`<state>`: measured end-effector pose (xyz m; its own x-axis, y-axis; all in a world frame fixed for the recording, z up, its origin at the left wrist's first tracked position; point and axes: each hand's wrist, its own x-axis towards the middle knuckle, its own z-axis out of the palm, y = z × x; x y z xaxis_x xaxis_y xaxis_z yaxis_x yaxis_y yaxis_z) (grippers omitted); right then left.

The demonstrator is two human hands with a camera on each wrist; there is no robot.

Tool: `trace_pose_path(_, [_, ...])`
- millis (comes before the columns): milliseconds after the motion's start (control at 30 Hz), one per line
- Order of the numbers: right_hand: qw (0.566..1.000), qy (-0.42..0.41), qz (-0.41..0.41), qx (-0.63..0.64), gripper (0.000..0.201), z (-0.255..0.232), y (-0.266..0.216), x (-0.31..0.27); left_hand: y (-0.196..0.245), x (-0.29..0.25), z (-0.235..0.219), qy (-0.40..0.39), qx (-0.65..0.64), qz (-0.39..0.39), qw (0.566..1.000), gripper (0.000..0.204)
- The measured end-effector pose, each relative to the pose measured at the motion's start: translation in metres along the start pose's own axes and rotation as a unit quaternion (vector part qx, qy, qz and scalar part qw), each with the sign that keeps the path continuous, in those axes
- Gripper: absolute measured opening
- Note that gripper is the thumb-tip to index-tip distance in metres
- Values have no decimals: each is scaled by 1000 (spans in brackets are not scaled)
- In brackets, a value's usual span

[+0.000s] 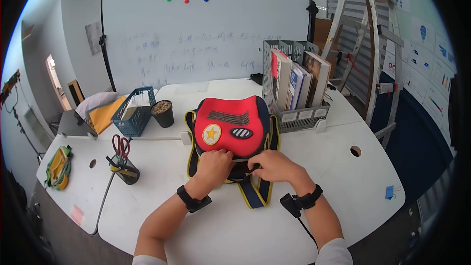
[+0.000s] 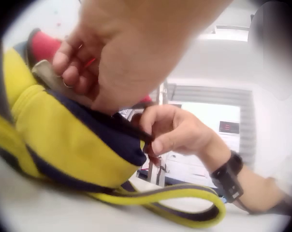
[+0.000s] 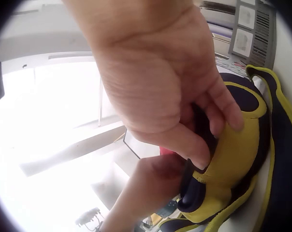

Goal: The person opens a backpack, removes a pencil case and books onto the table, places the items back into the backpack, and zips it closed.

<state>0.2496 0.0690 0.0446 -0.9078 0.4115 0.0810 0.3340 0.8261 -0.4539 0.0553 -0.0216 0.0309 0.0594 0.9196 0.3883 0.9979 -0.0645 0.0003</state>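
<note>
A red, navy and yellow backpack (image 1: 228,127) lies on the white table (image 1: 343,186), its straps (image 1: 257,194) trailing toward me. My left hand (image 1: 223,154) grips the bag's near edge with curled fingers; in the left wrist view the left hand (image 2: 71,65) holds a grey strip by the red panel above the yellow side (image 2: 64,140). My right hand (image 1: 255,164) pinches the dark navy edge just to the right, and the right wrist view shows the right hand (image 3: 209,140) with thumb and fingers closed on that rim of the backpack (image 3: 233,164). The two hands sit close together.
A grey rack of books (image 1: 294,93) stands just behind the bag on the right. To the left are a blue basket (image 1: 133,112), a black pot (image 1: 163,114) and a cup holding scissors (image 1: 122,164). A blue clip (image 1: 390,192) lies near the table's right edge. A whiteboard (image 1: 206,34) stands behind.
</note>
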Motion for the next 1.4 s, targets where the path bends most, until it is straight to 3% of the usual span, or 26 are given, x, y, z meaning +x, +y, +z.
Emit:
trace_pose_path(100, [998,19,28,-53,23,4,-20,-1,-4,-9,3,-8,4,14,1000,19])
trace_pose_path(167, [986,84,-15,-145,27,17,-32,-5,-6,-13,0,-38,-48,6,998,17])
trace_pose_path(200, [985,78,-30,-150,26,24,-31,-1,-5,-18,-2,-38,-46,7,998,17])
trace_pose_path(267, [988,91,-26,-126,23,32,-23,8,-2,-34,-4,62,-77,119,988,16])
trace_pose_path(300, [989,100,-24,-105,19,35,-23,11,-4,-37,-2,59,-72,120,988,16])
trace_pose_path(367, [987,136,-42,-76,17,32,-26,13,-13,-36,-2,66,-158,112,979,20])
trace_pose_path(500, [981,177,-33,-68,15,19,-33,12,-26,-31,-24,3,-124,62,990,24])
trace_pose_path(600, [973,203,0,-108,17,15,-18,13,-43,-34,-40,-51,58,-28,997,29])
trace_pose_path(633, [973,206,-1,-106,17,9,-15,11,-50,-35,-39,-50,62,-27,996,29])
trace_pose_path(733, [983,100,113,-105,28,-16,-16,3,-75,-30,-18,-29,17,-15,999,21])
trace_pose_path(767, [983,97,111,-108,28,-18,-15,2,-83,-23,-8,41,-132,-56,989,17])
trace_pose_path(800, [983,154,99,-28,30,-19,-12,0,-92,-17,2,111,-275,-95,950,16])
trace_pose_path(833, [972,211,85,51,32,-22,-10,-1,-107,-9,14,114,-275,-97,950,16])
trace_pose_path(867, [973,210,83,49,32,-23,-7,0,-124,-2,26,186,-271,-130,935,19])
trace_pose_path(900, [967,202,49,144,31,-21,-2,1,-130,3,27,254,-266,-161,916,24])
trace_pose_path(967, [928,180,-20,327,28,-19,5,3,-132,14,37,286,-270,-156,906,23])
trace_pose_path(1033, [951,144,2,273,25,-20,-10,1,-134,25,40,152,-337,-142,918,20])
trace_pose_path(1067, [959,144,-14,245,24,-18,-15,2,-135,26,42,110,-311,-163,930,19])
trace_pose_path(1167, [970,99,7,221,19,-14,-32,0,-112,20,21,69,-302,-220,925,15])
trace_pose_path(1233, [966,115,-24,230,16,-3,-45,2,-111,11,19,92,-287,-206,931,13])
trace_pose_path(1300, [984,139,-27,105,15,0,-70,5,-107,1,12,121,-270,-191,936,11])
trace_pose_path(1333, [983,168,-69,24,15,10,-74,14,-100,-5,5,139,-223,-158,952,10])
trace_pose_path(1367, [982,172,-69,28,15,18,-80,27,-96,-10,2,153,-175,-123,965,10])
trace_pose_path(1400, [977,197,-71,-45,13,26,-86,41,-97,-11,4,168,-168,-125,963,7])
